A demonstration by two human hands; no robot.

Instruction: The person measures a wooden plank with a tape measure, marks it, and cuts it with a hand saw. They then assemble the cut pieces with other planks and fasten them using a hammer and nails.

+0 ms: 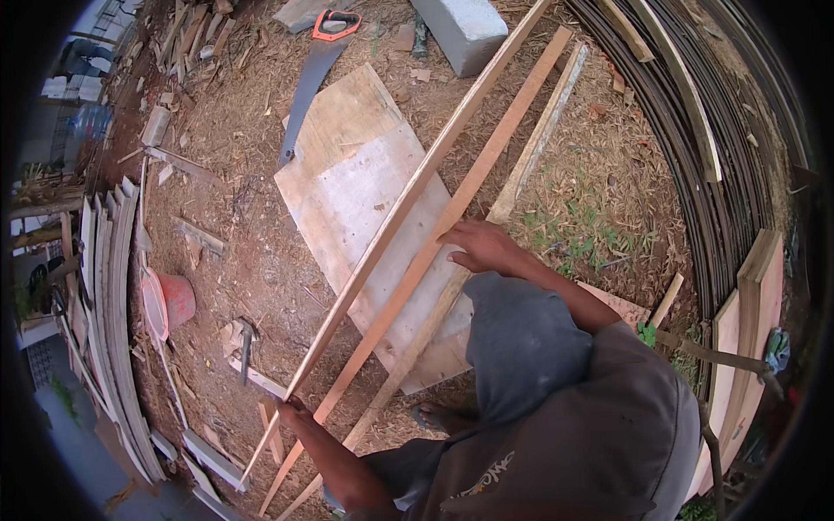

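My left hand [297, 412] is closed around the lower part of a long, narrow wooden strip [393, 224]. Across a reddish-brown wooden batten [499, 139], my right hand [479, 245] has its fingers over one edge and the thumb by the other. A paler, rough batten [532, 149] runs alongside, just right of that hand. All three lengths slant from upper right to lower left above a worn plywood sheet [347, 122] on the ground. My bent knee [526, 326] in grey trousers covers part of the pale batten.
A handsaw [314, 87] with an orange handle leans over the plywood's far corner. A hammer [246, 347] and a red bucket [176, 301] are at left. A grey block [465, 35] stands at the back. Stacked dark lengths [669, 130] line the right; boards [113, 321] lean left.
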